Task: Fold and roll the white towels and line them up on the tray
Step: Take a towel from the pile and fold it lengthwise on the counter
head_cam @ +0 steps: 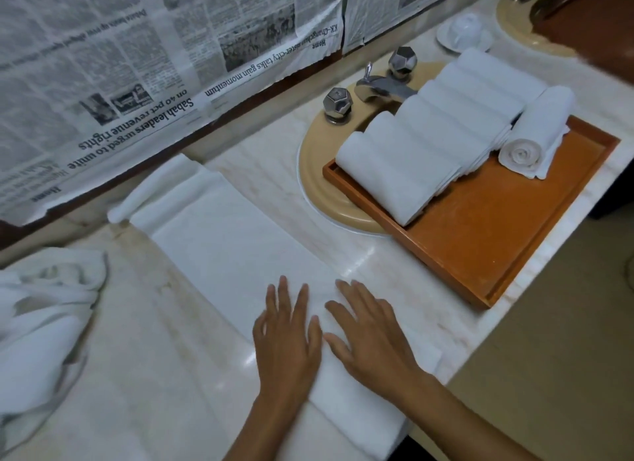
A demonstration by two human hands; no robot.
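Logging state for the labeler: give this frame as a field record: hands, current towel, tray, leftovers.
left hand: flat on near end of folded towel strip
right hand: flat on same strip, beside the left
folded towel strip: laid out long on the counter
tray: across the sink, holds towel row plus one rolled towel
loose towel heap: counter's left edge
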